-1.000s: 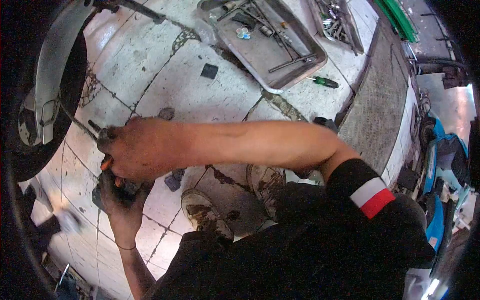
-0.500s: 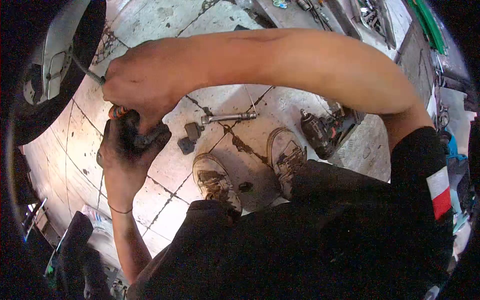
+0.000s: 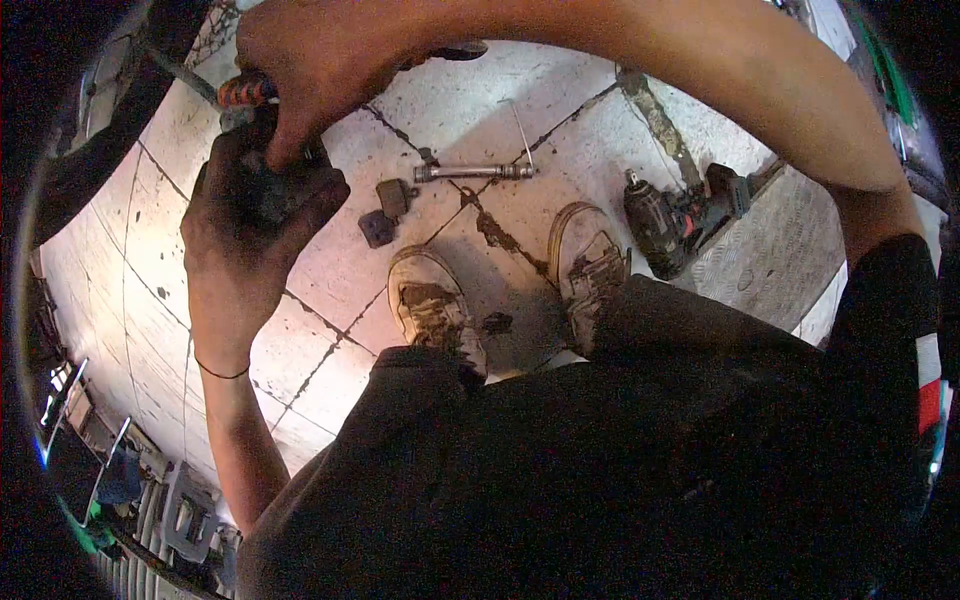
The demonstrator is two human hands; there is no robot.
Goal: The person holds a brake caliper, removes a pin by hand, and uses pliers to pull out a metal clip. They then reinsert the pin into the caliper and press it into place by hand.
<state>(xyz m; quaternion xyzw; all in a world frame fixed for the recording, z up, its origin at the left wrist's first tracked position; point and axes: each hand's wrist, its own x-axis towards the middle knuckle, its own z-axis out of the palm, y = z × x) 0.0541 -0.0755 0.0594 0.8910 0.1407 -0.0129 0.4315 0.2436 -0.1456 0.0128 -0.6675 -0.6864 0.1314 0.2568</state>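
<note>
My left hand (image 3: pixel 240 215), darkened with grime, is raised at the upper left with its fingers curled round something dark. My right hand (image 3: pixel 310 75) reaches across from the right and is closed just above it, its fingers pointing down against the left hand. Between and beside them shows an orange-and-dark ridged piece (image 3: pixel 247 93), with a grey hose (image 3: pixel 183 75) leading to it from the upper left. What lies inside the two grips is hidden by the fingers.
On the tiled floor lie a chrome socket bar (image 3: pixel 475 172), two small dark blocks (image 3: pixel 395 197) and a cordless impact wrench (image 3: pixel 660 225). My worn shoes (image 3: pixel 430 300) stand below. A dark rounded part (image 3: pixel 110 140) curves along the upper left. Grey slatted parts (image 3: pixel 185 515) lie lower left.
My view has shifted, so the floor tools appear higher and slightly to the right. Both hands stay together at the ridged piece, which now shows more clearly.
</note>
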